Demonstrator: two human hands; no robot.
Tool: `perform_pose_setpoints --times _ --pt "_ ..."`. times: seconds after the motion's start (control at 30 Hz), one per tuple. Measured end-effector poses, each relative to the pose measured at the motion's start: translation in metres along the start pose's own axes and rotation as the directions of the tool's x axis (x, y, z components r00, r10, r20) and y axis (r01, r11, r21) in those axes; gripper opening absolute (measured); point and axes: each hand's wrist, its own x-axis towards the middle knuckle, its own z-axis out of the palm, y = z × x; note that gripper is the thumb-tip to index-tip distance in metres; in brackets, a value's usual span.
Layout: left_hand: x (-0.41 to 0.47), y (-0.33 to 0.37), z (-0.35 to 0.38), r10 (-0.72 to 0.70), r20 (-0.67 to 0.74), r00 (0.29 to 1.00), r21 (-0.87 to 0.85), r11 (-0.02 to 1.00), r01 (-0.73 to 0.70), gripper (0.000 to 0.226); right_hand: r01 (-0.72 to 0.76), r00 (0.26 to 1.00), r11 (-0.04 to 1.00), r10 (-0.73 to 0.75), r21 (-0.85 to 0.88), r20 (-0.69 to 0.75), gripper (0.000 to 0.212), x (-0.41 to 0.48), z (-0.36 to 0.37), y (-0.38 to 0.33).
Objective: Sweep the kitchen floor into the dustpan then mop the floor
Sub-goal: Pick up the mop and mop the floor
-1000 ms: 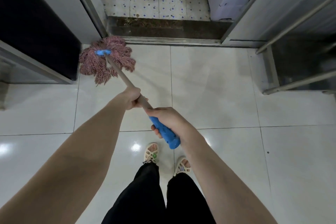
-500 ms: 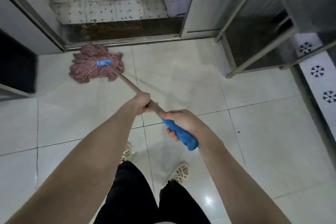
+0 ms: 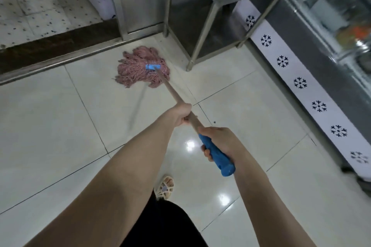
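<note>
Two bare forearms reach forward over black trousers, and one pale woven sandal shows on the glossy white tiled floor between them. Bright spots of light reflect off the tiles near that foot.

The right grip is clenched round the blue sleeve at the near end of the mop. Its knuckles are on top and its fingertips curl underneath, and the sleeve's butt sticks out past the wrist. Just ahead, the left grip is clenched round the bare wooden shaft, almost touching the right one. The shaft slants away and down to the left.

At the far end a blue clamp joins the shaft to the pink string mop head. Its strands lie spread flat on the floor. It rests a little short of the metal threshold strip and near, but apart from, the foot of a steel frame leg on its right.

Beyond the strip a dark sill steps to a speckled, dirtier tile floor. Along the right runs a white band with black snowflake marks, at the base of a blurred steel unit.
</note>
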Motion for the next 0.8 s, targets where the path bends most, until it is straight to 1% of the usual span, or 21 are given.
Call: perform_pose_setpoints --times 0.07,0.17,0.27,0.37,0.5,0.67,0.8 --pt "0.006 0.012 0.021 0.012 0.042 0.999 0.005 1.000 -0.012 0.039 0.015 0.999 0.997 -0.013 0.077 -0.030 0.019 0.006 -0.011 -0.004" --pt "0.015 0.032 0.033 0.010 0.051 0.999 0.031 0.999 -0.012 0.036 0.013 0.999 0.990 -0.009 0.143 -0.034 0.019 0.016 -0.021 -0.019" --pt "0.019 0.043 0.033 0.016 0.057 0.998 0.055 0.998 -0.019 0.039 0.030 0.999 0.995 -0.027 0.094 -0.031 0.021 0.015 -0.029 -0.032" --pt "0.022 0.054 0.024 0.017 0.036 0.999 0.053 0.998 -0.018 0.038 0.011 1.000 0.998 -0.011 0.069 0.001 0.025 0.016 -0.030 -0.049" --pt "0.031 0.071 -0.004 0.037 -0.018 0.999 0.022 0.999 -0.037 0.039 0.027 0.998 0.995 -0.033 0.096 0.056 0.023 0.028 -0.011 -0.071" --pt "0.051 0.097 -0.028 0.038 -0.061 0.997 0.002 0.999 -0.038 0.042 0.070 0.997 0.992 -0.074 0.107 0.031 0.021 0.055 0.008 -0.099" --pt "0.076 0.114 -0.041 0.033 -0.069 0.997 0.034 0.999 -0.031 0.040 0.046 0.999 0.991 -0.049 0.126 0.017 0.019 0.083 0.019 -0.115"
